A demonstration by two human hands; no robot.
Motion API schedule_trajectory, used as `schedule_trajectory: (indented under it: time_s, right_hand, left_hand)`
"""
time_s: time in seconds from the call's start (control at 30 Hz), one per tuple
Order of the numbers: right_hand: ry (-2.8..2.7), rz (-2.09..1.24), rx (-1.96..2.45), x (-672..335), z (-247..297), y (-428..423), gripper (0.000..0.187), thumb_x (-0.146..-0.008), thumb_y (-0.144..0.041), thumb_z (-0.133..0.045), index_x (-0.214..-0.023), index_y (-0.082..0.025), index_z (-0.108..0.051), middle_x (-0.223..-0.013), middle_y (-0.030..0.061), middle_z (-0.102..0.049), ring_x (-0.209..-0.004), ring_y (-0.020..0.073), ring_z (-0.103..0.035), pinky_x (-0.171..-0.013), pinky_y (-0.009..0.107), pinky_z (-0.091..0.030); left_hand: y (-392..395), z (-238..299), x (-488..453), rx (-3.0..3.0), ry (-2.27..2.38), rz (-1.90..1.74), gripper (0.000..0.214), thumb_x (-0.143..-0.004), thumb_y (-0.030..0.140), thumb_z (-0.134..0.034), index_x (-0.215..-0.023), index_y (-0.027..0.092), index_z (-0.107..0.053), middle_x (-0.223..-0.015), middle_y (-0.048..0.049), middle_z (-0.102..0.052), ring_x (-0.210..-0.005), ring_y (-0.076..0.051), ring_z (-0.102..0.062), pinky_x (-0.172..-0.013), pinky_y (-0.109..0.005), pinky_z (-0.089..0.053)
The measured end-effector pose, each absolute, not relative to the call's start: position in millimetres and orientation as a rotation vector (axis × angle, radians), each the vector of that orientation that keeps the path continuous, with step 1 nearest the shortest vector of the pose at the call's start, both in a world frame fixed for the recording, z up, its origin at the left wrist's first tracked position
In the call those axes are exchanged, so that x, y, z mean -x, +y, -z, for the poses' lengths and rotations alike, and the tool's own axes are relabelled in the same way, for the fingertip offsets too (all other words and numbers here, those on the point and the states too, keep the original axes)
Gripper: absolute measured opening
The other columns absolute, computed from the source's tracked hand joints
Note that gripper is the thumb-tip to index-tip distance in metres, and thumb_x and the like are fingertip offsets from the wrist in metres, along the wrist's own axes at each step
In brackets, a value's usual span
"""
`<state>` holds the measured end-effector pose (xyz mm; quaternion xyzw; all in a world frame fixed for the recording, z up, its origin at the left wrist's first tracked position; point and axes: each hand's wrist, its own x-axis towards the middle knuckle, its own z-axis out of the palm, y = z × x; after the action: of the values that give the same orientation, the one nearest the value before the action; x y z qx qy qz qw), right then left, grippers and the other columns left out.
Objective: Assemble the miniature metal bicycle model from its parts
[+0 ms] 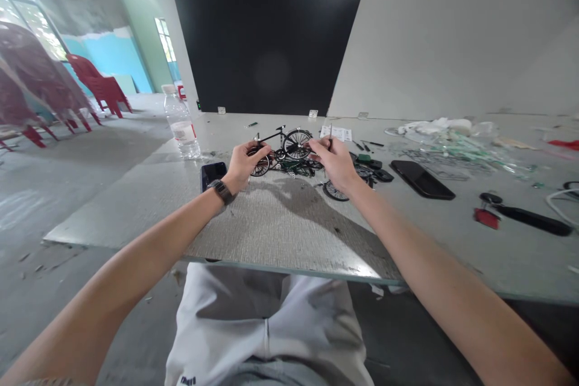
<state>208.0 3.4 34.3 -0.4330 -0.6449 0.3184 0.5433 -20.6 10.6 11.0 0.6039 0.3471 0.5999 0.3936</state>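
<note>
A small black model bicycle (296, 143) is held upright above the table between my two hands. My left hand (243, 164) is closed on its left end, with thumb and fingers at the handlebar and the wheel there. At the other wheel is my right hand (337, 163), its fingers pinched together at the tyre's edge. A thin, dark rod-like tool (330, 131) sticks up from the right hand's fingers; its exact kind is unclear. Behind and below the bicycle lie green and black model parts (294, 167), partly hidden. A loose spoked wheel (335, 192) lies under my right wrist.
A plastic bottle (182, 126) and a dark phone (212, 174) are on the left. To the right lie a black phone-like object (422, 180), a black-handled tool (534, 218), a red piece (486, 218) and plastic wrapping (465, 145). A printed sheet (340, 133) lies behind. A black panel (271, 36) stands at the back.
</note>
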Motion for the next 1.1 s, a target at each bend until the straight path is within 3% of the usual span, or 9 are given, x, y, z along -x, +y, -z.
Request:
schedule_trajectory:
  time_s: [0.13,0.3,0.5,0.63,0.87,1.1]
  right_hand:
    - [-1.54,-0.762,1.046,-208,-30,4,0.059,-0.075,-0.062,-0.077,-0.074,-0.026,-0.03,-0.075,-0.0004,-0.043,-0.076,0.0197,-0.049,-0.07,0.038,-0.044]
    - [-1.621,-0.724,1.096,-205,-28,1,0.059,-0.075,-0.062,-0.077,-0.074,-0.026,-0.03,-0.07,-0.0025,-0.038,-0.067,0.0173,-0.044,-0.065,0.036,-0.04]
    - [-1.487,-0.761,1.004,-208,-26,8,0.061,-0.074,-0.069,-0.072,-0.073,-0.026,-0.03,-0.075,-0.0012,-0.039,-0.077,0.0188,-0.05,-0.069,0.035,-0.046]
    - [-1.55,-0.663,1.045,-216,-34,8,0.057,-0.078,-0.062,-0.074,-0.072,-0.026,-0.03,-0.072,-0.0021,-0.04,-0.072,0.0178,-0.05,-0.07,0.036,-0.044]
    - [-1.902,-0.692,1.05,-237,-51,5,0.058,-0.073,-0.055,-0.082,-0.071,-0.026,-0.032,-0.073,0.003,-0.056,-0.085,0.0263,-0.063,-0.072,0.042,-0.048]
    - [-2.036,-0.671,1.17,-245,-57,3,0.051,-0.075,-0.054,-0.079,-0.073,-0.025,-0.037,-0.086,0.0074,-0.066,-0.086,0.0268,-0.067,-0.075,0.045,-0.055]
  left_hand:
    - [12,-12,21,-1.528,0.914,-1.564,0.025,-0.084,0.038,-0.071,-0.094,0.014,-0.07,-0.096,-0.01,-0.074,-0.086,-0.018,-0.069,-0.08,-0.03,-0.054]
    - [10,-13,20,-1.556,0.916,-1.562,0.023,-0.085,0.037,-0.07,-0.093,0.015,-0.07,-0.094,-0.009,-0.074,-0.085,-0.017,-0.069,-0.08,-0.031,-0.054]
    - [8,-13,21,-1.638,0.951,-1.514,0.027,-0.084,0.041,-0.073,-0.091,0.015,-0.072,-0.092,-0.0093,-0.075,-0.083,-0.019,-0.069,-0.075,-0.031,-0.054]
    - [5,-14,22,-1.832,0.988,-1.421,0.028,-0.084,0.044,-0.072,-0.088,0.016,-0.074,-0.089,-0.0098,-0.076,-0.081,-0.02,-0.069,-0.071,-0.031,-0.053]
    - [11,-15,29,-1.984,0.957,-1.231,0.03,-0.082,0.044,-0.075,-0.087,0.014,-0.074,-0.085,-0.0108,-0.076,-0.073,-0.018,-0.068,-0.065,-0.031,-0.05]
    - [15,-9,32,-1.993,0.914,-1.081,0.034,-0.08,0.047,-0.076,-0.083,0.014,-0.069,-0.087,-0.0108,-0.075,-0.078,-0.02,-0.069,-0.065,-0.031,-0.054]
